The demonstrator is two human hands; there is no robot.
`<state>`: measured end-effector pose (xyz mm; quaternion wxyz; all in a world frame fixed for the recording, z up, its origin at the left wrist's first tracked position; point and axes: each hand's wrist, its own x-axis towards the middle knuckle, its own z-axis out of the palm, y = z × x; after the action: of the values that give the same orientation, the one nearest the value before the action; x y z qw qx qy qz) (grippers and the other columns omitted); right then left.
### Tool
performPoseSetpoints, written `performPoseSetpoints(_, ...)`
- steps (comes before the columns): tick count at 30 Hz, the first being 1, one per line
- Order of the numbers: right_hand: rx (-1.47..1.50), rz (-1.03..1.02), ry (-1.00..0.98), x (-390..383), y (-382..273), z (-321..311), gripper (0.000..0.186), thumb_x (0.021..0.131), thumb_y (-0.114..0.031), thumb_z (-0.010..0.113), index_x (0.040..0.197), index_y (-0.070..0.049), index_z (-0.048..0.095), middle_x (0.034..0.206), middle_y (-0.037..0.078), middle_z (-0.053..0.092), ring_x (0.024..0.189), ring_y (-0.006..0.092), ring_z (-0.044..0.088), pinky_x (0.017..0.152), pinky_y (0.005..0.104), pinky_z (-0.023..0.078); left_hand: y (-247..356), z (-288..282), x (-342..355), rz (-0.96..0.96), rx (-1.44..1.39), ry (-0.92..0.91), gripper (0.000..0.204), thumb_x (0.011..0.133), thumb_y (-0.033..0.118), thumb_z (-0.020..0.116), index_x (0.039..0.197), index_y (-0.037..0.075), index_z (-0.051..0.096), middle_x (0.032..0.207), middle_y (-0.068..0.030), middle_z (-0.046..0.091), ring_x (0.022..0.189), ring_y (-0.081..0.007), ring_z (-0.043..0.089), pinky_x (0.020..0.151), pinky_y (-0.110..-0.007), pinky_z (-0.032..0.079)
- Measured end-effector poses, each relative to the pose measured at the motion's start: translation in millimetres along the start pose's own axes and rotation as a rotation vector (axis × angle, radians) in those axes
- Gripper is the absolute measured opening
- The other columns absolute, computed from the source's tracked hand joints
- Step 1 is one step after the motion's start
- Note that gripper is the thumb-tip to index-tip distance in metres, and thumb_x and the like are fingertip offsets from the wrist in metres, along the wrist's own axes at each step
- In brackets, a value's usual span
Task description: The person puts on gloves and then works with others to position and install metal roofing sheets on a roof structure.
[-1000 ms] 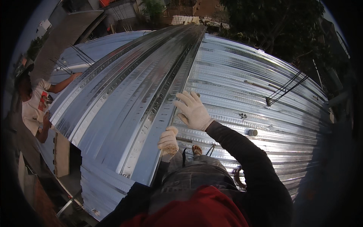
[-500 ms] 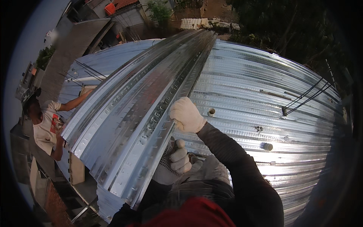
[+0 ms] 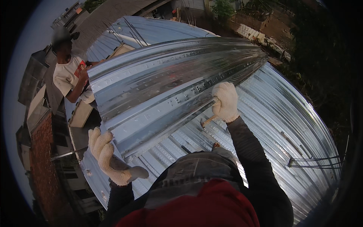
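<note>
A long ribbed metal sheet lies raised across the ribbed metal deck. My right hand, in a cream knit glove, is closed on the sheet's near edge. My left hand, gloved alike, is open beside the sheet's lower left corner, thumb out and fingers slightly bent, holding nothing. Part of a small tool with a pale wooden handle shows just below my right hand; whether it rests on the deck I cannot tell. A co-worker at the left has both hands at the sheet's far left end.
Rebar rods stick out at the right of the deck, and more rods at the upper left. Dark trees border the right edge. Neighbouring buildings and a red tiled roof lie beyond the left edge, lower down.
The sheet has swung clockwise in the view. My left hand has moved left and opened; my right hand has moved right, closed on the sheet edge. The co-worker appears higher and further right.
</note>
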<state>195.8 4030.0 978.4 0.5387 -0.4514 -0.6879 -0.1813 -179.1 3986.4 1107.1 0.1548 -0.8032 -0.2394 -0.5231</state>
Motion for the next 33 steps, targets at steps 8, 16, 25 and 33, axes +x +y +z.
performPoseSetpoints(8,0.001,-0.015,0.02,23,32,-9,0.013,0.082,-0.023,0.06,0.084,-0.011,0.057,0.084,0.009,0.057,0.079,0.0343,0.056,0.071,0.0443,0.041,18,52,62,-0.076,-0.021,0.0,0.041,0.073,0.047,0.079,0.076,0.007,0.068,0.071,-0.0075,0.067,0.077,-0.0277,0.068,0.103,-0.055,0.045)
performPoseSetpoints(16,-0.031,0.095,-0.08,4,63,-1,0.019,0.071,-0.022,0.068,0.086,-0.011,0.062,0.085,0.01,0.057,0.084,0.0344,0.057,0.076,0.0453,0.042,23,100,27,-0.176,-0.02,0.035,0.033,0.094,0.029,0.058,0.091,-0.002,0.067,0.083,-0.0144,0.067,0.092,-0.0314,0.064,0.09,-0.049,0.051)
performPoseSetpoints(25,0.055,0.174,-0.102,-3,103,-1,0.029,0.061,-0.024,0.071,0.087,-0.011,0.066,0.091,0.011,0.06,0.086,0.0352,0.055,0.075,0.0449,0.042,3,134,22,-0.187,-0.274,-0.002,0.041,0.104,0.034,0.044,0.104,-0.004,0.06,0.091,-0.0218,0.067,0.083,-0.0315,0.066,0.075,-0.044,0.056)
performPoseSetpoints(33,-0.003,0.164,-0.083,5,162,9,0.034,0.06,-0.027,0.072,0.09,-0.012,0.068,0.095,0.011,0.061,0.088,0.0346,0.056,0.077,0.0453,0.044,-13,182,43,-0.26,-0.226,0.022,0.05,0.099,0.043,0.044,0.105,-0.004,0.059,0.097,-0.0221,0.066,0.087,-0.0321,0.066,0.079,-0.041,0.054)
